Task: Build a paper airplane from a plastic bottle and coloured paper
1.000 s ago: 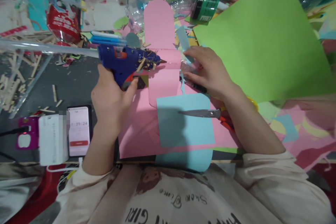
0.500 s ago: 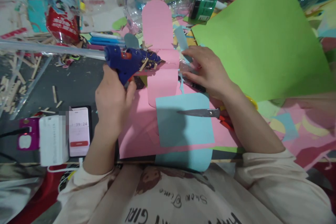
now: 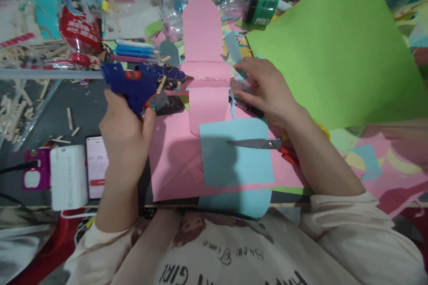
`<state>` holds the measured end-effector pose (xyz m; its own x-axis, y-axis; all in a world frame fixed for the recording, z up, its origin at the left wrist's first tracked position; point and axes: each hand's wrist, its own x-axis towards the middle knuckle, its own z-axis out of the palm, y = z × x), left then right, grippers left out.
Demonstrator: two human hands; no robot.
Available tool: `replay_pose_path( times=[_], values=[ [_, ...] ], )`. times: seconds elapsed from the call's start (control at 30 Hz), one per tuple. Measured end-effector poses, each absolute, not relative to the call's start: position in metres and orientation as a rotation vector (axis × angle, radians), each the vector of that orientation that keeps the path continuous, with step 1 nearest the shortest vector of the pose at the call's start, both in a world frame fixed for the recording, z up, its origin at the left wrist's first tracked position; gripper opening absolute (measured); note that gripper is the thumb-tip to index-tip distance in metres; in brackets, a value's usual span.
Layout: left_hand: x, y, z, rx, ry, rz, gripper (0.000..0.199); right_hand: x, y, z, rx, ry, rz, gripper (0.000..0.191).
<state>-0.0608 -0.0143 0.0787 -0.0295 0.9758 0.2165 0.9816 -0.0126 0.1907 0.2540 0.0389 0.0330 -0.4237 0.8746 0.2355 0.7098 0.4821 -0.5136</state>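
Observation:
My left hand is closed around the handle of a blue hot glue gun, its nozzle pointing right. A clear glue stick extends from the gun's back, and wood bits cling to its front. The nozzle is at the left side of a raised band on a long pink paper piece; a shiny glue line crosses that band. At the band's right end, my right hand curls thumb and fingers around a clear plastic piece, mostly hidden. Its upper fingertips are by a light blue paper strip.
Scissors lie on light blue paper near the front edge. Green paper spreads at the right. A phone and white power bank are at left. A red-labelled bottle and wood sticks lie behind.
My left hand has moved the glue gun leftward, drawing its nozzle across the pink band. A longer shiny glue line now shows there. My right hand has stayed nearly still.

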Motion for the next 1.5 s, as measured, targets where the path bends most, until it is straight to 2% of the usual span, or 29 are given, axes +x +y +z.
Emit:
replay_pose_path(
  times=[0.1,0.23,0.43,0.53,0.67,0.83,1.03,1.17,1.23,1.37,1.5],
  values=[
    [-0.060,-0.015,0.079,-2.132,-2.250,-0.516,0.062,0.255,0.040,0.031,-1.304,-2.252,0.462,0.042],
    [-0.053,-0.016,0.078,-2.009,-2.376,-0.646,0.075,0.254,0.041,0.027,-1.260,-2.234,0.450,0.044],
    [-0.065,-0.010,0.072,-1.949,-2.356,-1.067,0.063,0.262,0.046,0.026,-1.253,-2.170,0.447,0.042],
    [-0.086,-0.002,0.069,-1.782,-2.490,-0.924,0.067,0.273,0.049,0.032,-1.259,-2.153,0.483,0.041],
    [-0.108,0.009,0.059,-1.716,-2.632,-0.643,0.049,0.282,0.051,0.038,-1.263,-2.153,0.496,0.039],
    [-0.117,0.015,0.044,-1.771,-2.681,-0.526,0.040,0.281,0.051,0.038,-1.216,-2.208,0.505,0.041],
    [-0.105,-0.002,0.067,-1.955,-2.452,-0.538,0.037,0.282,0.047,0.037,-1.292,-2.203,0.477,0.041],
    [-0.063,-0.006,0.080,-2.210,-2.148,-0.818,0.023,0.284,0.044,0.045,-1.313,-2.224,0.482,0.039],
    [-0.038,-0.005,0.071,-2.481,-1.864,-0.942,0.028,0.283,0.043,0.050,-1.320,-2.237,0.478,0.038],
    [-0.006,0.001,0.033,-2.608,-1.662,-1.080,0.043,0.279,0.043,0.054,-1.316,-2.242,0.466,0.036],
    [-0.002,0.004,0.009,-2.734,-1.678,-1.078,0.041,0.276,0.041,0.057,-1.278,-2.265,0.490,0.038]
  ],
)
